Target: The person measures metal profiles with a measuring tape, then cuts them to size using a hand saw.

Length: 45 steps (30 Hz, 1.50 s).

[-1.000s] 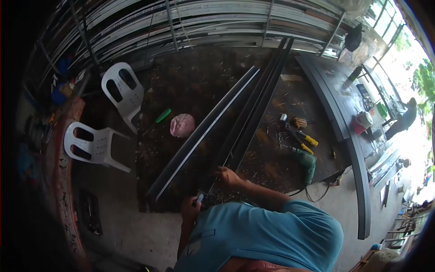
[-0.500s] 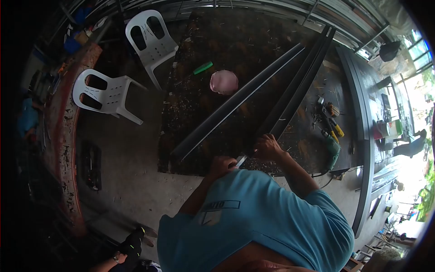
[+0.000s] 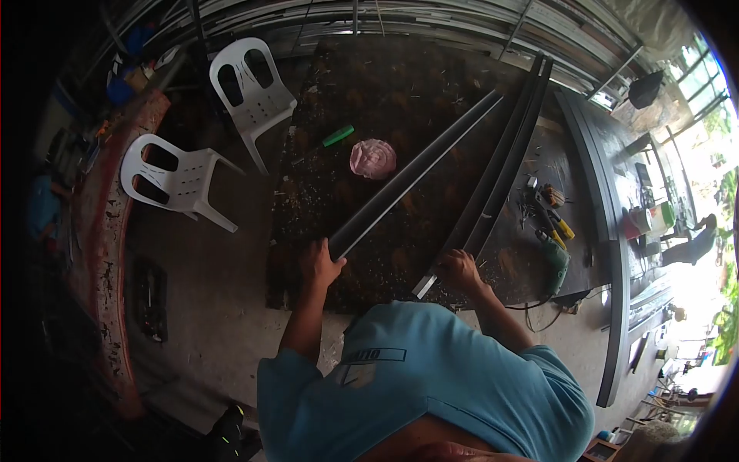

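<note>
My left hand (image 3: 322, 264) is closed round the near end of a dark, channel-shaped metal profile (image 3: 419, 171), which lies slantwise on the dark worktable (image 3: 423, 65). To the right, a longer pair of dark metal profiles (image 3: 496, 181) runs side by side toward the far edge. My right hand (image 3: 459, 271) grips their near end, its fingertips partly hidden. Just left of that hand, a bright silver metal end (image 3: 423, 287) sticks out. A crumpled pink round piece (image 3: 373, 159) and a green strip-like object (image 3: 338, 135) lie beyond the left profile.
A green power drill (image 3: 554, 266) with a cable lies at the table's right, near yellow-handled tools (image 3: 564, 229). More long profiles (image 3: 589, 154) flank the right edge. White plastic chairs (image 3: 254, 100) stand left, beside a reddish worn beam (image 3: 108, 254). Another person (image 3: 46, 204) is at far left.
My left hand has moved from beside the silver end to the left profile's near end and grasped it. That profile's near end has shifted right and up. More of the silver end shows.
</note>
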Motion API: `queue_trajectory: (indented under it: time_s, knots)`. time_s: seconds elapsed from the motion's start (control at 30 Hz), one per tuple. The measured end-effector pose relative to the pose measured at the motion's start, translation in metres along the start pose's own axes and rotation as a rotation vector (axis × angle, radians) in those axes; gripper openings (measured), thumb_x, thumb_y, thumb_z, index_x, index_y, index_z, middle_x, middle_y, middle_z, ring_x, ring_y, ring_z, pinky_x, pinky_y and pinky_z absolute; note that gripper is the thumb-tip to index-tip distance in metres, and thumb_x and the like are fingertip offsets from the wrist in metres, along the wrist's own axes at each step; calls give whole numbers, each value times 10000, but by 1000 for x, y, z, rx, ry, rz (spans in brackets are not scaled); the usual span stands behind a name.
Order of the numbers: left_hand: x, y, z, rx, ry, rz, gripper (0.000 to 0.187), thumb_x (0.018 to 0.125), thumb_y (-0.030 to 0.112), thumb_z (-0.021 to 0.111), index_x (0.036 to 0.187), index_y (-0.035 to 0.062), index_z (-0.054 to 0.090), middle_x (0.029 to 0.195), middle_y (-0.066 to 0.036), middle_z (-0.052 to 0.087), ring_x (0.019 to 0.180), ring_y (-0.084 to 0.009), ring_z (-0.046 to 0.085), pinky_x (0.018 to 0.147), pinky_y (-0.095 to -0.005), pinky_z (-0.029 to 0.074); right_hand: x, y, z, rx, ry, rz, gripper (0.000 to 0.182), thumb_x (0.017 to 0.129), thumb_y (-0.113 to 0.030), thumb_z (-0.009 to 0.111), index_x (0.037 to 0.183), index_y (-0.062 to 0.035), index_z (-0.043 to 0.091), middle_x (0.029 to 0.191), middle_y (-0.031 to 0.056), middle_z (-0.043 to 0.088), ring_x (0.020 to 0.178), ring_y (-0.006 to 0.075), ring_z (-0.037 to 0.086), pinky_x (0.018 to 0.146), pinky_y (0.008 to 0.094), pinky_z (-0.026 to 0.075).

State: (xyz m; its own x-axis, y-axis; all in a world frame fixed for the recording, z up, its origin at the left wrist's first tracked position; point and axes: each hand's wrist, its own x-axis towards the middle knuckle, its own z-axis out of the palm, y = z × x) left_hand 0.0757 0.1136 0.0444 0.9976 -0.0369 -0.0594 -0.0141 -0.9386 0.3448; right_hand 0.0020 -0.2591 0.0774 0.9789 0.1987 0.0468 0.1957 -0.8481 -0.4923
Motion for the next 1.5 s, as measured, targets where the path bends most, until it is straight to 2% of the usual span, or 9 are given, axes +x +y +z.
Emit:
queue_trajectory:
  time_s: [0.53, 0.67, 0.83, 0.93, 1.0, 1.03, 1.17, 1.37, 1.5]
  knots:
    - [-65, 84, 12, -51, -119, 275, 756, 818, 457, 687, 1416, 72, 434, 1086, -202, 549, 944, -378, 622, 793, -457, 525, -11, -16, 13, 213, -39, -96, 218, 823, -228, 687, 987, -84, 687, 963, 134, 657, 920, 326, 647, 787, 424, 539]
    - [-64, 84, 21, -249, -101, 322, 523, 831, 420, 695, 1193, 45, 649, 1119, -265, 591, 1001, -422, 615, 816, -466, 527, -9, -29, 4, 244, -89, -72, 207, 825, -229, 682, 971, -84, 695, 980, 134, 663, 948, 323, 646, 809, 423, 538]
    - [-72, 90, 38, -338, -89, 309, 460, 834, 405, 701, 1084, 18, 685, 1129, -288, 596, 1034, -436, 602, 853, -479, 513, 8, -23, 44, 304, -18, -89, 238, 796, -255, 702, 911, -47, 700, 997, 148, 667, 869, 338, 661, 775, 430, 548]
    - [-71, 87, 41, -410, -117, 322, 461, 830, 408, 707, 1071, 15, 681, 1121, -281, 594, 1037, -436, 595, 870, -484, 503, 32, -31, 61, 286, -75, 214, 407, 808, -301, 752, 1066, -13, 627, 873, 132, 676, 814, 285, 671, 726, 391, 553]
    - [-72, 84, 44, -444, -144, 339, 460, 826, 408, 713, 1061, 15, 681, 1120, -278, 593, 1039, -435, 592, 877, -485, 499, 44, -35, 61, 958, -90, 731, 743, 775, -409, 788, 1271, 24, 444, 906, 155, 649, 659, 262, 664, 615, 356, 556]
    - [-70, 81, 48, -438, -139, 342, 452, 824, 400, 718, 1059, 16, 681, 1117, -274, 592, 1032, -434, 591, 873, -484, 497, 49, -41, 49, 1002, -149, 802, 939, 781, -444, 793, 1387, 1, 232, 984, 178, 618, 779, 231, 656, 632, 329, 554]
    - [-74, 85, 51, -418, -88, 338, 463, 825, 387, 722, 1086, 8, 669, 1111, -275, 589, 1015, -439, 590, 860, -487, 494, 62, -62, 30, 1002, 88, 905, 888, 760, -333, 830, 1360, -15, 258, 1147, 192, 551, 997, 279, 633, 743, 394, 584]
    - [-82, 98, 50, -384, -49, 321, 516, 864, 404, 663, 1182, 0, 621, 1089, -267, 591, 1009, -451, 585, 865, -491, 485, 77, -26, 57, 1264, -46, 928, 673, 734, -161, 803, 1266, -23, 415, 1109, 161, 590, 999, 319, 642, 792, 456, 581]
    - [-90, 108, 39, -415, -128, 278, 517, 880, 368, 633, 1228, -12, 591, 1096, -266, 594, 1014, -439, 590, 873, -491, 479, 72, -33, 58, 1016, 57, 1058, 545, 655, -118, 787, 1146, -42, 564, 1085, 163, 632, 967, 305, 664, 654, 426, 606]
